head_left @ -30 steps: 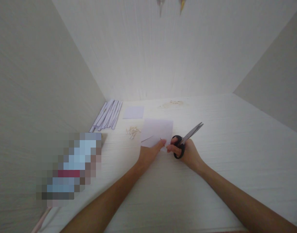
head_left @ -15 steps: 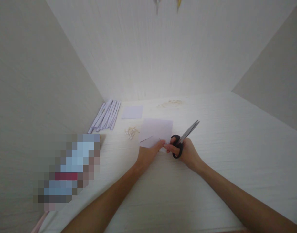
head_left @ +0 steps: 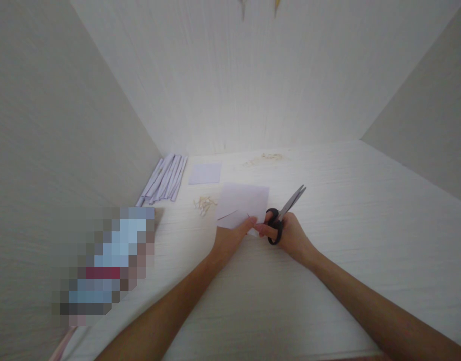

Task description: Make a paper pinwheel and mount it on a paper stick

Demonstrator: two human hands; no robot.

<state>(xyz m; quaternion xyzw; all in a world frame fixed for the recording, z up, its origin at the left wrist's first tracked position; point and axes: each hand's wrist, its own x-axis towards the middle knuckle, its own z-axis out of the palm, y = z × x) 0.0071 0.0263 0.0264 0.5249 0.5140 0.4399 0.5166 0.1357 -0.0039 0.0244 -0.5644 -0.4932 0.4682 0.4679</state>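
Head view: hands at work above a white surface (head_left: 350, 215). Your left hand (head_left: 229, 238) grips the white sheet (head_left: 242, 198) by its near edge, thumb closed down on top, the other fingers mostly hidden; the sheet lies ahead of you, just left of the scissors (head_left: 289, 204). Your right hand (head_left: 292, 238) carries these with fingers curled about the black handles, blades slightly parted and pointing away to the right, clear of the paper. The right fingertips meet near the sheet's near right corner, beside your left thumb; whether they pinch it, you cannot tell. Note the dark slanting line (head_left: 227, 215) on the sheet. Small pale sticks (head_left: 205, 204) lie to its left; farther off, a square paper (head_left: 205, 174) and rolled paper tubes (head_left: 164, 179).
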